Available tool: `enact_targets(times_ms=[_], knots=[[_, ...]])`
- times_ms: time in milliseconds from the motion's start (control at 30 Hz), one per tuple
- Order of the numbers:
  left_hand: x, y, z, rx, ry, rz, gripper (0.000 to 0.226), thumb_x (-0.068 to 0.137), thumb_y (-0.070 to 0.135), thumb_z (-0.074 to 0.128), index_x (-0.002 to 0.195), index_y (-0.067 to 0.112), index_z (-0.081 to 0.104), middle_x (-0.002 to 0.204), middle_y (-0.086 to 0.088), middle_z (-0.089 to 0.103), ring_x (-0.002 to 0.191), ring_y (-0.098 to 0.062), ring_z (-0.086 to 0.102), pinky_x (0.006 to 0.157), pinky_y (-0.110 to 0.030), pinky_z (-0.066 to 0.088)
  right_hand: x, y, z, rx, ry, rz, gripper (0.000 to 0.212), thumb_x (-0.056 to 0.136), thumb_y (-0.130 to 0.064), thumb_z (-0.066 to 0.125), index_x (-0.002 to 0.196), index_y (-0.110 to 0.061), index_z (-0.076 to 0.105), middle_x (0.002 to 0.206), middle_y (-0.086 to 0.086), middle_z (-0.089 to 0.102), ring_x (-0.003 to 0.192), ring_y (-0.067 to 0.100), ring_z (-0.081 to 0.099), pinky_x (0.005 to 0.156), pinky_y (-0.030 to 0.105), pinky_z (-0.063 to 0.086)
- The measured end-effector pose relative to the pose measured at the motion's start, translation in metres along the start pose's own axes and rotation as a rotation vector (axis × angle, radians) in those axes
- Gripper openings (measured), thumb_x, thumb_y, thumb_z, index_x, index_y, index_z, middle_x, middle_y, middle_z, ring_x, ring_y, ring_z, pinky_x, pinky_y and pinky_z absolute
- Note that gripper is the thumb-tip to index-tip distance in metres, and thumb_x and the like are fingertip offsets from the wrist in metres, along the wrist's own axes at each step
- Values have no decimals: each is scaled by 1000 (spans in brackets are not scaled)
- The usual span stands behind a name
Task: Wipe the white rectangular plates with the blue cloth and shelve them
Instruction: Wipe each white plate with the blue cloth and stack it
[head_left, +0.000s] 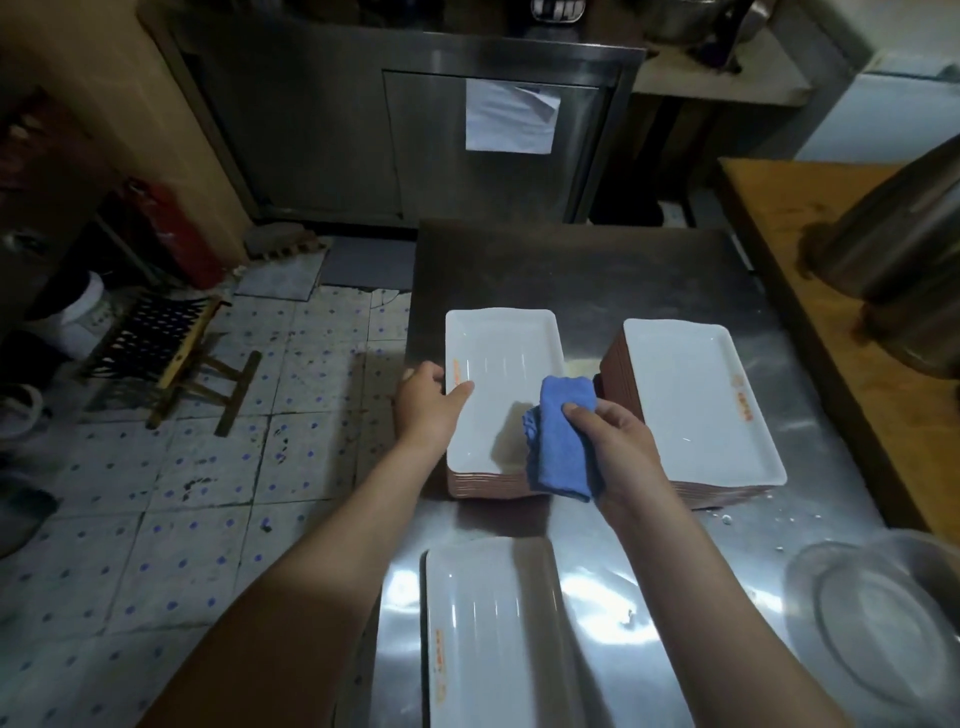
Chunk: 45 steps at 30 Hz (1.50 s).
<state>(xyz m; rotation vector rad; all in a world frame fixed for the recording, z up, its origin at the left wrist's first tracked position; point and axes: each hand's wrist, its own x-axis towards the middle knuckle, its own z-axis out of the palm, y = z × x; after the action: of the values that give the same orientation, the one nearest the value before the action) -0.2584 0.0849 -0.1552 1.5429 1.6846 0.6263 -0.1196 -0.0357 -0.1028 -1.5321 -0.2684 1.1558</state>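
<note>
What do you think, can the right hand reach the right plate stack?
Probably yes: the right hand, gripping the cloth, is right beside that stack, nothing between them.

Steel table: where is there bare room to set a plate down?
Bare: the far end of the table beyond the left stack and right stack; also the strip between the near plate and the steel bowl. Crowded: the gap between the stacks, where the right hand holds the cloth.

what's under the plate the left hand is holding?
A stack of more plates; only their brown rims show beneath the top plate gripped by the left hand. Their faces are covered.
</note>
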Motion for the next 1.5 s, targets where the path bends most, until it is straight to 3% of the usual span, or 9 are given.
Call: enact_targets(times_ms=[267, 433, 667, 800, 933, 1067, 1267, 1400, 1500], knots=[[-9, 11, -15, 26, 84, 59, 19, 93, 24, 52, 93, 7, 62, 92, -5, 62, 80, -23, 57, 57, -26, 37, 0, -1, 2, -12, 30, 1, 5, 88, -14, 64, 85, -12, 60, 76, 4, 65, 51, 8, 64, 44, 21, 49], [-21, 25, -22, -108, 63, 21, 12, 97, 23, 42, 90, 14, 45, 69, 8, 47, 60, -11, 46, 46, -25, 31, -7, -12, -2, -75, 60, -36, 6, 87, -17, 64, 83, -17, 60, 84, 5, 65, 72, 20, 63, 67, 36, 52], [-50, 37, -34, -423, -20, -88, 12, 96, 28, 43, 98, 15, 43, 74, 3, 48, 65, -15, 47, 59, -28, 38, -39, -38, -17, -64, 56, -77, 4, 86, -19, 65, 88, -18, 62, 71, -4, 66, 47, 4, 63, 38, 20, 45], [-84, 42, -42, -589, -62, -134, 14, 98, 30, 44, 88, 21, 41, 74, 4, 51, 63, -12, 51, 50, -21, 41, -64, -51, -25, -97, -10, -104, 9, 85, -22, 66, 94, -23, 62, 84, 1, 69, 69, 18, 67, 56, 33, 55], [-124, 43, -48, -694, -99, -169, 16, 99, 31, 41, 83, 27, 41, 76, 1, 53, 60, -12, 53, 42, -19, 42, -93, -56, -28, -105, -142, -151, 11, 87, -15, 65, 96, -20, 61, 73, -5, 71, 60, 8, 67, 46, 21, 50], [-162, 43, -47, -777, -96, -198, 16, 99, 32, 42, 85, 24, 43, 76, -3, 55, 62, -14, 52, 52, -24, 41, -118, -38, -14, -153, -339, -143, 18, 86, -6, 64, 100, -17, 58, 70, -6, 72, 60, 6, 66, 51, 16, 49], [-199, 45, -50, -854, -72, -165, 14, 98, 34, 42, 87, 26, 47, 84, -3, 63, 71, -14, 60, 59, -26, 46, -137, -9, -13, -754, -170, -532, 39, 83, -17, 68, 118, -25, 53, 111, -5, 57, 83, 0, 56, 67, 1, 38], [-210, 50, -55, -816, -61, -151, 14, 98, 36, 41, 87, 29, 46, 87, -2, 63, 73, -13, 61, 57, -25, 46, -148, -5, -23, -1217, -6, -904, 49, 87, -22, 65, 133, -11, 51, 130, 10, 52, 116, 27, 49, 94, 29, 38], [-215, 54, -57, -803, -38, -125, 16, 98, 38, 39, 86, 31, 45, 93, 0, 60, 82, -14, 59, 70, -28, 48, -156, 2, -21, -1363, -247, -938, 48, 98, -30, 40, 141, -10, 39, 150, 12, 32, 140, 28, 25, 111, 39, 21]])
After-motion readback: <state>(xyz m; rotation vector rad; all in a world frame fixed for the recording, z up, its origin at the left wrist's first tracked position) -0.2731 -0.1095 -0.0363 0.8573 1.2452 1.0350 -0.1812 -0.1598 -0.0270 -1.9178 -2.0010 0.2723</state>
